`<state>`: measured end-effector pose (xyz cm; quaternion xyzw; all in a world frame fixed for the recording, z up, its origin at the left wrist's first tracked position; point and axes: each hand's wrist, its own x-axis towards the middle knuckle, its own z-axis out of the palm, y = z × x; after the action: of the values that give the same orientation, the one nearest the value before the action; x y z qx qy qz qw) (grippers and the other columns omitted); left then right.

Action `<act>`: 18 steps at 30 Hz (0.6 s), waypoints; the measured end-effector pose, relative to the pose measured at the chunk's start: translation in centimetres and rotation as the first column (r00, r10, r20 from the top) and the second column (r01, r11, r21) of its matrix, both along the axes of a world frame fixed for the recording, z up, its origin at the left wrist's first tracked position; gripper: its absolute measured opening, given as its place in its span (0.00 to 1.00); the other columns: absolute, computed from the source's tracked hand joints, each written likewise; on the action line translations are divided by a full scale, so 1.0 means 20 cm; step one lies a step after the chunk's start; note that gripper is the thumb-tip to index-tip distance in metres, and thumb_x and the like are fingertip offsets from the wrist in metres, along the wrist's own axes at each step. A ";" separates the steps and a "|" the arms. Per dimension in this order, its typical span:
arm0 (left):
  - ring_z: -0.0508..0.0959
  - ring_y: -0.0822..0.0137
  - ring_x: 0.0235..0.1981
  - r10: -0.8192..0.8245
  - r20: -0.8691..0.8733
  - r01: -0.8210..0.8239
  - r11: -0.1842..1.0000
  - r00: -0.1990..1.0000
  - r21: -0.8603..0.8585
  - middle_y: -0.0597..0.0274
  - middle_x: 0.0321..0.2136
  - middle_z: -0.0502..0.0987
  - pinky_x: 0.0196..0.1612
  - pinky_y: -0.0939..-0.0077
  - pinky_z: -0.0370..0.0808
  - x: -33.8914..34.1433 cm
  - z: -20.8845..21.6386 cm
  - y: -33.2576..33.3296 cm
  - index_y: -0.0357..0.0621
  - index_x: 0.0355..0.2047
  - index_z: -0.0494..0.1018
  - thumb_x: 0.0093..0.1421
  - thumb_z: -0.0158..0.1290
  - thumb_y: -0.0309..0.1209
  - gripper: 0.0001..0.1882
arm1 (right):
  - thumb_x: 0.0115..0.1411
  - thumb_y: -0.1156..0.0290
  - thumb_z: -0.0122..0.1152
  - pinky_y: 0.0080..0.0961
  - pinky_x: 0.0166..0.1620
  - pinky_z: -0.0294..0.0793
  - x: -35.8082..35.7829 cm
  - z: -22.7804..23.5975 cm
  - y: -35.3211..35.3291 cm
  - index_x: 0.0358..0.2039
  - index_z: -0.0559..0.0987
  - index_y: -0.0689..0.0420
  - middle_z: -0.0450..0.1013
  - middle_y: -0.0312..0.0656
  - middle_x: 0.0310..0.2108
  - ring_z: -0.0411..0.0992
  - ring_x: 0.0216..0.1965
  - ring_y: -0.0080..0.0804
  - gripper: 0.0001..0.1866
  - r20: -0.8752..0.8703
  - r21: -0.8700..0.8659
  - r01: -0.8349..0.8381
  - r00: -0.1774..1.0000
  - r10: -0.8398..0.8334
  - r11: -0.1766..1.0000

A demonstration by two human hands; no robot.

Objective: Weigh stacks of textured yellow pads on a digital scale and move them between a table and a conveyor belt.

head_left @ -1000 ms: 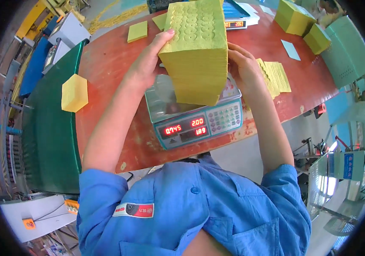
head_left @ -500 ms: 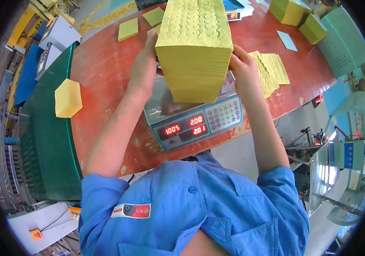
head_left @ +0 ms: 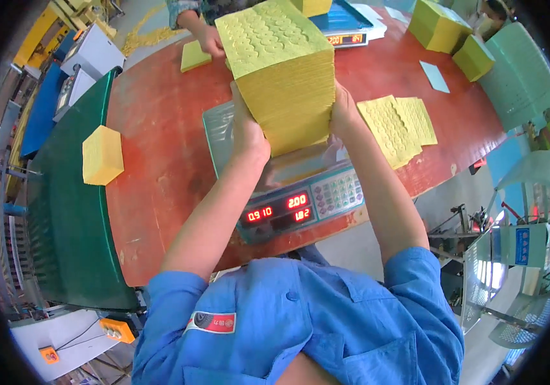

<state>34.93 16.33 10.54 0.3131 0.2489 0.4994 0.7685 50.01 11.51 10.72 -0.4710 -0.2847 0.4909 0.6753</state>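
Observation:
A tall stack of yellow paper sheets point(head_left: 291, 96), its top pressed with rows of round marks, is gripped between my two hands over a counting scale point(head_left: 220, 138). My left hand point(head_left: 249, 131) wraps the stack's left side, low down, and my right hand point(head_left: 343, 110) presses against its right side. Beneath the stack, part of the scale's shiny pan shows, but whether the stack's lower edge touches the pan I cannot tell. Red digits glow on the scale's front panel point(head_left: 281, 208).
Loose embossed yellow sheets point(head_left: 390, 131) lie right of the scale. A small yellow stack point(head_left: 103, 156) sits at the left table edge. Across the red table point(head_left: 159, 128), another person's hand point(head_left: 209, 42) is beside a yellow pad point(head_left: 194, 56). A second scale point(head_left: 352, 29) stands behind.
The stack has turned slightly and shifted left in my hands, and my left hand has moved lower on it. The scale's digits differ. Another person's hand has come in at the far left.

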 end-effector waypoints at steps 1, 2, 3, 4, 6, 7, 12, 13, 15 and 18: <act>0.73 0.69 0.53 -0.005 0.010 0.005 1.000 1.000 0.012 0.64 0.53 0.71 0.54 0.70 0.71 0.03 0.01 0.02 0.45 0.61 0.63 0.67 0.43 0.57 0.33 | 0.69 0.42 0.42 0.28 0.58 0.65 0.04 -0.03 0.04 0.62 0.69 0.57 0.70 0.41 0.56 0.67 0.56 0.31 0.34 0.010 0.012 0.005 1.000 -0.005 1.000; 0.73 0.68 0.54 0.024 0.006 -0.024 0.999 1.000 0.040 0.64 0.54 0.70 0.55 0.69 0.71 0.07 0.02 0.03 0.46 0.61 0.63 0.66 0.42 0.59 0.34 | 0.69 0.43 0.43 0.27 0.56 0.66 0.08 -0.08 0.07 0.61 0.70 0.57 0.71 0.41 0.55 0.68 0.54 0.30 0.33 0.005 0.034 -0.010 1.000 0.009 0.999; 0.72 0.68 0.54 0.063 -0.005 -0.062 0.996 0.998 0.059 0.64 0.54 0.70 0.56 0.69 0.70 0.08 0.01 0.03 0.48 0.61 0.63 0.66 0.41 0.61 0.35 | 0.69 0.43 0.43 0.26 0.55 0.67 0.08 -0.10 0.09 0.60 0.71 0.57 0.72 0.40 0.54 0.68 0.53 0.29 0.33 -0.009 0.046 -0.034 0.999 0.034 0.998; 0.72 0.68 0.54 0.068 -0.005 -0.068 0.996 0.998 0.063 0.64 0.54 0.70 0.56 0.69 0.70 0.09 0.00 0.04 0.48 0.61 0.63 0.66 0.41 0.61 0.35 | 0.69 0.43 0.43 0.26 0.55 0.67 0.10 -0.11 0.10 0.60 0.71 0.57 0.72 0.40 0.54 0.68 0.53 0.29 0.33 -0.009 0.051 -0.039 0.999 0.039 0.998; 0.71 0.68 0.55 0.009 0.037 -0.011 0.997 0.999 0.072 0.65 0.54 0.70 0.56 0.68 0.70 0.09 -0.02 0.05 0.50 0.61 0.63 0.66 0.39 0.62 0.35 | 0.68 0.43 0.44 0.28 0.56 0.66 0.11 -0.14 0.11 0.61 0.70 0.57 0.71 0.41 0.55 0.68 0.53 0.29 0.33 -0.064 0.088 -0.061 0.996 0.067 0.994; 0.71 0.68 0.55 0.016 0.028 -0.018 0.997 0.999 0.072 0.65 0.54 0.70 0.56 0.68 0.70 0.10 -0.03 0.04 0.50 0.61 0.63 0.66 0.39 0.62 0.35 | 0.68 0.43 0.44 0.28 0.56 0.66 0.11 -0.15 0.09 0.61 0.70 0.57 0.71 0.41 0.55 0.68 0.53 0.29 0.33 -0.073 0.089 -0.068 0.995 0.074 0.994; 0.71 0.69 0.54 0.141 -0.017 -0.138 0.986 0.990 0.098 0.66 0.52 0.72 0.55 0.68 0.70 0.08 -0.08 0.02 0.48 0.60 0.64 0.66 0.41 0.60 0.34 | 0.71 0.50 0.42 0.30 0.62 0.61 0.11 -0.18 -0.13 0.63 0.66 0.61 0.67 0.44 0.60 0.64 0.60 0.31 0.31 0.228 0.185 -0.148 0.968 0.104 0.971; 0.71 0.69 0.54 0.185 -0.015 -0.183 0.978 0.983 0.103 0.66 0.52 0.72 0.55 0.68 0.70 0.07 -0.07 0.00 0.48 0.60 0.64 0.66 0.41 0.60 0.34 | 0.71 0.50 0.42 0.30 0.62 0.61 0.10 -0.17 -0.20 0.63 0.66 0.61 0.67 0.44 0.60 0.64 0.60 0.31 0.31 0.229 0.190 -0.192 0.962 0.147 0.963; 0.68 0.67 0.58 0.223 -0.088 -0.217 0.974 0.971 0.069 0.63 0.57 0.69 0.60 0.68 0.66 0.08 -0.05 -0.06 0.46 0.62 0.62 0.66 0.42 0.60 0.35 | 0.71 0.59 0.42 0.33 0.63 0.61 0.12 -0.15 -0.38 0.65 0.63 0.62 0.66 0.45 0.61 0.65 0.61 0.34 0.27 0.255 0.105 -0.152 0.959 0.122 0.983; 0.60 0.63 0.65 0.375 -0.141 -0.348 0.919 0.916 0.183 0.57 0.65 0.60 0.67 0.64 0.55 0.06 -0.05 -0.22 0.43 0.66 0.56 0.66 0.40 0.61 0.40 | 0.70 0.61 0.44 0.35 0.62 0.61 0.22 -0.15 -0.69 0.63 0.66 0.63 0.67 0.43 0.60 0.64 0.61 0.34 0.26 0.215 0.005 -0.249 0.946 0.242 0.969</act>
<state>36.04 11.94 9.47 0.3623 0.3288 0.6217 0.6116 54.36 -2.32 7.72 -0.4709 -0.4197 0.5132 0.5821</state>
